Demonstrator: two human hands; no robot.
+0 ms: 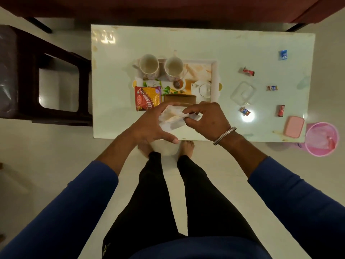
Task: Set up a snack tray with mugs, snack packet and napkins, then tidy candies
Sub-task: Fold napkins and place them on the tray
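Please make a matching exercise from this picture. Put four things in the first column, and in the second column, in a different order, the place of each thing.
Things:
1. two mugs
2. snack packet
3. napkins
4. pink box

Places:
A. held between the left hand and the right hand
B. on the table, near its right front corner
C. on the tray, at its far left
D. at the near left of the tray

Pairs: 1-C, 2-D, 3-A, 4-B

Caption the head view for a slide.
Both hands hold napkins before tray bearing two mugs and snack packet.
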